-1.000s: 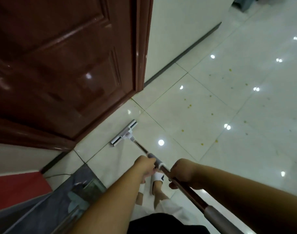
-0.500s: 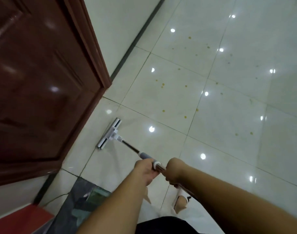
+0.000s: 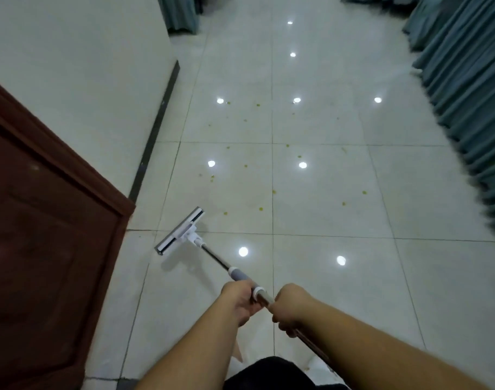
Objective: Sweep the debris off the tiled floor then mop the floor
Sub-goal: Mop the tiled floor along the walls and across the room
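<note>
both hands' grip (image 3: pixel 242 301) (image 3: pixel 287 305) curled round sweeper (image 3: pixel 181 232) | view swung from door (image 3: pixel 43 249)

Flat white sweeper (image 3: pixel 180 231) on glossy pale tiled floor (image 3: pixel 325 209).
Head angled near the door side, handle slanting back; small yellowish debris (image 3: pixel 260 208) scattered just ahead.

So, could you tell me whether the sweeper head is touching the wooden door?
Apart. The head view shows bare tile between the sweeper head and the wooden door.

The glossy pale tiled floor (image 3: pixel 325 277) carries scattered small yellowish debris bits (image 3: pixel 260 208) and a flat white-grey mop head (image 3: pixel 180 231).
</note>
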`<state>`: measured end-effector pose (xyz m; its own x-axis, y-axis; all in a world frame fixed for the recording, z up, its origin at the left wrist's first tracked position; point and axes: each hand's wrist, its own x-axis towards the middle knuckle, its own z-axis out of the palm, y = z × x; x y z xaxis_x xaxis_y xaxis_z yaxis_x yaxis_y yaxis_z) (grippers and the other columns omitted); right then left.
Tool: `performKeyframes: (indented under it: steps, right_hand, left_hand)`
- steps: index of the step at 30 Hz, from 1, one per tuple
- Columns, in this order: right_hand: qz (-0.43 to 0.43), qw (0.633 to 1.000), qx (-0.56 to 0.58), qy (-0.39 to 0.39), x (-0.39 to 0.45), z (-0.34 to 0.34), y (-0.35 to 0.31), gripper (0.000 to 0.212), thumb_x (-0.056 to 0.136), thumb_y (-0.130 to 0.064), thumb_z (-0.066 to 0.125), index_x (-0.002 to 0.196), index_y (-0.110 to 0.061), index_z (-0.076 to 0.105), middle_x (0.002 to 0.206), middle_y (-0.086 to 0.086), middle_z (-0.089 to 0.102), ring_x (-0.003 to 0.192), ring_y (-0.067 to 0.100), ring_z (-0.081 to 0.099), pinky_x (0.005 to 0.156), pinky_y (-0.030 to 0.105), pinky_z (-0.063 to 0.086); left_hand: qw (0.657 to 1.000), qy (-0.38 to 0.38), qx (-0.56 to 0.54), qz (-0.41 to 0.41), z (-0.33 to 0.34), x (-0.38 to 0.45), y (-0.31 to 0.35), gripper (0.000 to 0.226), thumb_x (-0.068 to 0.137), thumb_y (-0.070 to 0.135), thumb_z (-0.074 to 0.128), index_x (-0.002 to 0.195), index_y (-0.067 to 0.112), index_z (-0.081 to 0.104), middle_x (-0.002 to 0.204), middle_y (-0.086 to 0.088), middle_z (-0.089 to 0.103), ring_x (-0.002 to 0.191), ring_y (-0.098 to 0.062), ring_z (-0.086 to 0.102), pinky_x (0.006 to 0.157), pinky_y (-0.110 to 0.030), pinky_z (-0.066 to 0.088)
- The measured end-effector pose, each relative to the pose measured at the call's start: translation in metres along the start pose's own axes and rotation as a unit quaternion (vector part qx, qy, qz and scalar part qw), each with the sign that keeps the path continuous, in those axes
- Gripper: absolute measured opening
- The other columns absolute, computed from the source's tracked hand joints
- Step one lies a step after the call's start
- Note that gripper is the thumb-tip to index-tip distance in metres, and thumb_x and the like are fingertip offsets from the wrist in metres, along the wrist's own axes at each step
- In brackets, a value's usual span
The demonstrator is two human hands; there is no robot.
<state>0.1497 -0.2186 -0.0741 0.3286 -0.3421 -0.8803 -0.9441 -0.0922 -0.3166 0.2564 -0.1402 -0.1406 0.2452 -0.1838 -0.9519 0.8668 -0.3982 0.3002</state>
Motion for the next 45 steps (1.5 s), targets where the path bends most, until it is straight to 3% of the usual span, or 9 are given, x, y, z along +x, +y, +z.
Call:
performKeyframes:
  steps: [4, 8, 12, 16, 21, 32, 36, 40, 45]
  right_hand:
    - [-0.008, 0.997, 0.075, 0.024, -0.029, -0.045, 0.084, 0.027, 0.093, -0.011, 0.057, 0.115, -0.002, 0.069, 0.074, 0.008, 0.063, 0.049, 0.016, 0.057, 0.045, 0.026, 0.046]
    - [0.005, 0.987, 0.148, 0.057, -0.057, -0.087, 0.164, 0.005, 0.092, -0.012, 0.057, 0.093, -0.013, 0.062, 0.072, 0.007, 0.065, 0.049, 0.017, 0.059, 0.044, 0.026, 0.048]
    - [0.033, 0.97, 0.227, 0.082, -0.074, -0.114, 0.234, 0.017, 0.093, -0.009, 0.058, 0.076, -0.012, 0.059, 0.081, 0.011, 0.069, 0.051, 0.019, 0.06, 0.047, 0.025, 0.049]
    - [0.084, 0.944, 0.309, 0.078, -0.078, -0.131, 0.291, 0.018, 0.088, 0.004, 0.052, 0.098, 0.011, 0.066, 0.095, 0.028, 0.074, 0.059, 0.032, 0.061, 0.057, 0.035, 0.047]
    - [0.12, 0.902, 0.4, 0.113, -0.082, -0.157, 0.348, 0.015, 0.081, 0.003, 0.054, 0.091, 0.005, 0.066, 0.093, 0.032, 0.073, 0.057, 0.033, 0.061, 0.055, 0.037, 0.043]
    - [0.21, 0.88, 0.408, 0.122, -0.052, -0.262, 0.434, 0.019, 0.075, 0.008, 0.065, 0.092, 0.004, 0.069, 0.089, 0.024, 0.075, 0.058, 0.034, 0.065, 0.05, 0.034, 0.048]
    - [0.217, 0.879, 0.4, 0.141, -0.046, -0.302, 0.453, 0.009, 0.083, 0.002, 0.062, 0.077, -0.004, 0.064, 0.082, 0.018, 0.073, 0.05, 0.026, 0.061, 0.045, 0.027, 0.045]
    - [0.226, 0.866, 0.418, 0.158, -0.031, -0.324, 0.473, 0.013, 0.087, -0.006, 0.056, 0.084, 0.001, 0.067, 0.081, 0.022, 0.075, 0.056, 0.033, 0.071, 0.046, 0.029, 0.045]
    - [0.237, 0.889, 0.363, 0.147, -0.029, -0.349, 0.504, 0.01, 0.088, -0.007, 0.053, 0.083, -0.005, 0.062, 0.076, 0.016, 0.072, 0.054, 0.029, 0.068, 0.045, 0.025, 0.046]
  left_hand:
    - [0.997, -0.014, 0.077, 0.026, 0.084, -0.029, -0.041, 0.019, 0.091, -0.007, 0.054, 0.11, -0.011, 0.056, 0.107, -0.027, 0.064, 0.087, -0.035, 0.069, 0.062, -0.039, 0.061]
    - [0.989, -0.045, 0.136, 0.047, 0.168, -0.055, -0.082, 0.019, 0.091, -0.009, 0.054, 0.11, -0.011, 0.055, 0.096, -0.022, 0.06, 0.083, -0.035, 0.065, 0.063, -0.042, 0.062]
    - [0.975, -0.061, 0.208, 0.055, 0.239, -0.077, -0.119, 0.016, 0.091, -0.01, 0.056, 0.108, -0.011, 0.055, 0.099, -0.026, 0.062, 0.087, -0.038, 0.067, 0.072, -0.048, 0.062]
    - [0.958, -0.075, 0.271, 0.062, 0.299, -0.086, -0.153, 0.013, 0.091, -0.008, 0.058, 0.104, -0.011, 0.056, 0.102, -0.029, 0.064, 0.088, -0.04, 0.069, 0.068, -0.047, 0.063]
    - [0.932, -0.094, 0.347, 0.048, 0.37, -0.087, -0.186, 0.012, 0.09, -0.009, 0.059, 0.101, -0.011, 0.058, 0.104, -0.031, 0.066, 0.083, -0.039, 0.069, 0.055, -0.04, 0.06]
    - [0.889, -0.128, 0.44, 0.007, 0.527, -0.053, -0.218, 0.014, 0.091, -0.009, 0.056, 0.104, -0.013, 0.059, 0.102, -0.029, 0.065, 0.08, -0.039, 0.068, 0.05, -0.036, 0.06]
    - [0.88, -0.128, 0.457, -0.012, 0.573, -0.042, -0.218, 0.014, 0.092, -0.009, 0.055, 0.104, -0.012, 0.059, 0.098, -0.026, 0.064, 0.08, -0.036, 0.068, 0.051, -0.035, 0.059]
    - [0.871, -0.115, 0.476, -0.02, 0.608, -0.031, -0.223, 0.011, 0.091, -0.007, 0.057, 0.102, -0.008, 0.059, 0.094, -0.023, 0.064, 0.075, -0.034, 0.068, 0.052, -0.035, 0.059]
    - [0.874, -0.103, 0.474, -0.026, 0.644, -0.026, -0.241, 0.008, 0.09, -0.006, 0.058, 0.097, -0.004, 0.057, 0.088, -0.02, 0.062, 0.072, -0.03, 0.067, 0.054, -0.036, 0.061]
